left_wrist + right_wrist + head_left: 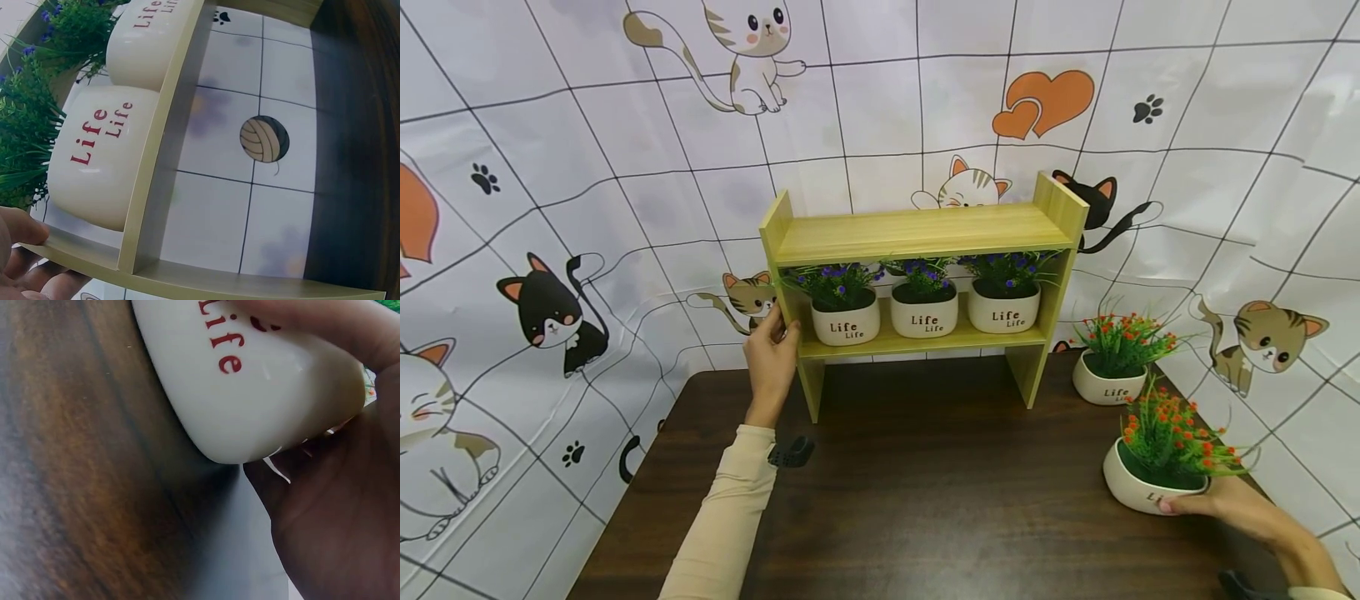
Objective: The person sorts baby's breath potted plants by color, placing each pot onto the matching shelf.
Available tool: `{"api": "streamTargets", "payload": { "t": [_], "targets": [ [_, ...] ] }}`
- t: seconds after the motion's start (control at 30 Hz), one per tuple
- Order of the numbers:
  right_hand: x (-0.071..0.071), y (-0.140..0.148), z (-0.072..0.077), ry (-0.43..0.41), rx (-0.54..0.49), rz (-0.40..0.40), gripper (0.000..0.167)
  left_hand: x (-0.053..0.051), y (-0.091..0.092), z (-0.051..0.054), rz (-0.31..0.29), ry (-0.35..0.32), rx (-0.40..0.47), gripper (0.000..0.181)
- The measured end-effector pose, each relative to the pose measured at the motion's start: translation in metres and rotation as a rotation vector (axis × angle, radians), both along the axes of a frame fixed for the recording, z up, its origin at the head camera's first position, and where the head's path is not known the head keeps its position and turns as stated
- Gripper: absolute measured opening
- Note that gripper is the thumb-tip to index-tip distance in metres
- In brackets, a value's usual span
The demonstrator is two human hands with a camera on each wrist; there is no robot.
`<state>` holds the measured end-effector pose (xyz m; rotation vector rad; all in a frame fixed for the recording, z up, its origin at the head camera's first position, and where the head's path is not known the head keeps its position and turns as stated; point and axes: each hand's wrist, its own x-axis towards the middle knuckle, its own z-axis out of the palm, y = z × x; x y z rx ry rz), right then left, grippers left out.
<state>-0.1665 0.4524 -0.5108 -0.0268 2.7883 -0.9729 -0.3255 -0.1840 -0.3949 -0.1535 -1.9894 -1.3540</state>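
A two-tier wooden shelf [917,232] stands at the back of the table. My left hand [771,360] grips its left side panel [206,281], thumb on the inner face and fingers around the outside. Three white "Life" pots with purple flowers [925,317] line the lower tier; the leftmost pot [100,156] is closest to that hand. At the right, my right hand [1240,504] holds a white pot with orange-red flowers [1127,479], thumb across the front and fingers partly hidden behind. In the right wrist view, the pot [250,406] is low by the tabletop; contact is unclear.
Another white pot with orange-red flowers [1108,387] stands on the dark wooden table [925,500], right of the shelf and behind the held pot. A cat-patterned wall covering [880,117] rises behind the table and along its sides.
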Motion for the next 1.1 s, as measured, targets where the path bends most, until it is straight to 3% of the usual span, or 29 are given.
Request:
{"api": "streamTargets", "payload": {
  "t": [0.1,0.23,0.3,0.37,0.47,0.53,0.67,0.97,1.1],
  "targets": [
    [0.001,-0.001,0.000,-0.074,-0.013,-0.003,0.056,-0.001,0.000,0.000,-0.009,-0.001,0.005,0.049],
    [0.000,-0.004,-0.003,0.019,-0.011,-0.008,0.046,0.000,-0.001,-0.001,-0.016,0.010,0.012,0.049],
    [-0.001,-0.007,-0.006,0.114,-0.047,-0.007,0.042,0.000,-0.001,-0.001,-0.017,0.019,0.013,0.048],
    [-0.003,-0.011,-0.009,0.191,-0.078,-0.005,0.059,0.000,-0.001,-0.001,-0.019,0.027,0.015,0.048],
    [-0.008,-0.015,-0.011,0.271,-0.137,0.012,0.102,-0.001,-0.001,-0.001,-0.023,0.033,0.020,0.049],
    [-0.009,-0.018,-0.008,0.249,-0.151,0.001,0.107,-0.001,-0.001,0.000,-0.025,0.033,0.026,0.049],
    [-0.012,-0.023,0.001,0.212,-0.150,-0.015,0.108,0.000,0.000,-0.001,-0.023,0.026,0.033,0.049],
    [-0.020,-0.040,0.026,0.303,-0.064,0.014,0.102,-0.001,-0.001,-0.002,-0.022,0.018,0.037,0.047],
    [-0.025,-0.048,0.039,0.334,-0.038,0.024,0.091,-0.001,-0.001,-0.003,-0.019,0.018,0.028,0.046]
  ]
}}
